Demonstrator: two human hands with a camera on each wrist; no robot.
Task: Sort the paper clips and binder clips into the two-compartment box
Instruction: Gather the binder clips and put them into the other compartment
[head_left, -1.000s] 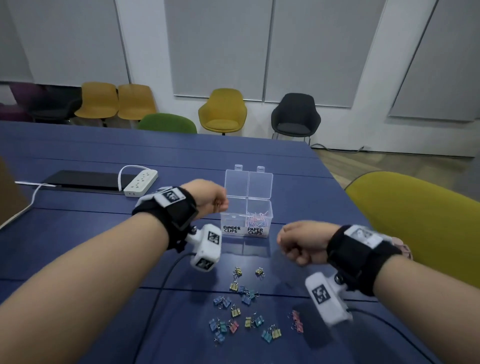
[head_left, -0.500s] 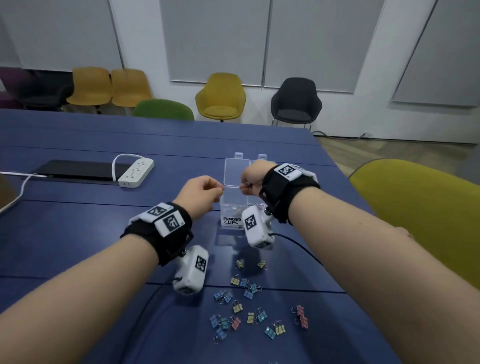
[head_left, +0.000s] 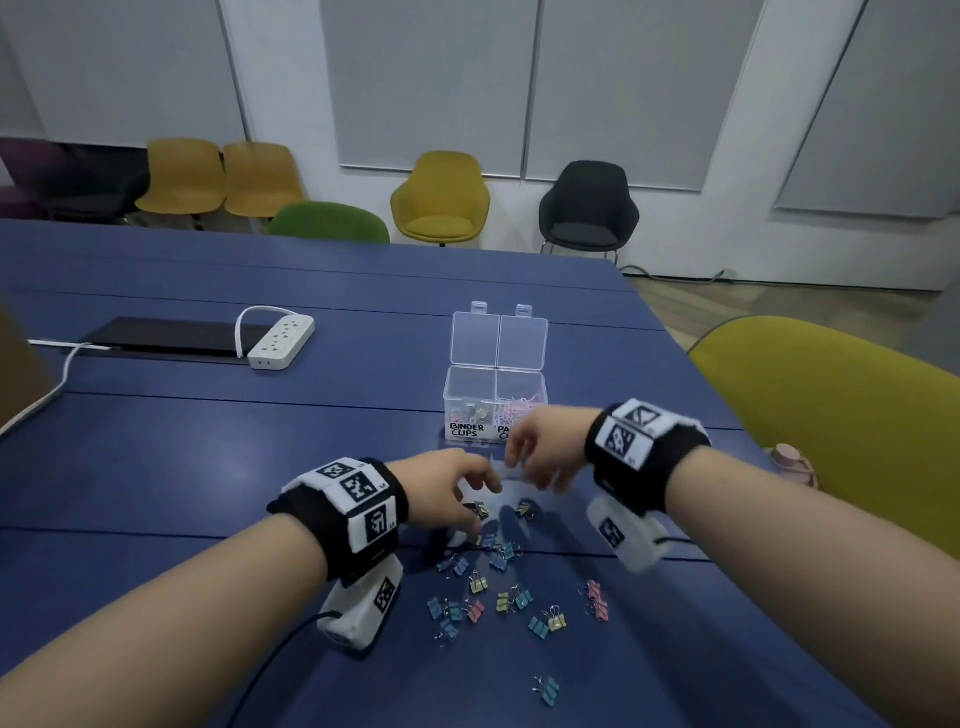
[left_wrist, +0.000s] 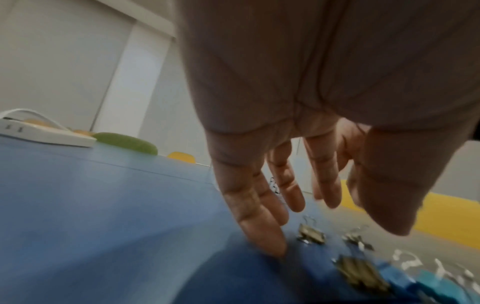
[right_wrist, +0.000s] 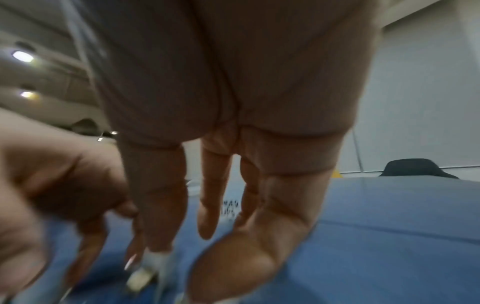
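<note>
Head overlooks table (head_left: 208, 467); wrist views hover close.

The right hand (head_left: 545, 452) covers most of the black handwritten label on the right compartment of the clear plastic two-compartment box (head_left: 496, 384), so only "PA" and a "C" show. Both hands are smeared by motion in the head view, the right fingers (head_left: 519, 451) most of all, and whether any fingertip touches a clip cannot be told. The left hand (head_left: 447, 493) hides part of the scattered pastel binder clips (head_left: 498, 597) beneath it. In the right wrist view the clip under the fingers (right_wrist: 155, 205) is a pale blur. In the left wrist view the nearest clips (left_wrist: 363, 273) run blurred off the bottom edge. The yellow chair (head_left: 831, 415) is cut by the right edge
</note>
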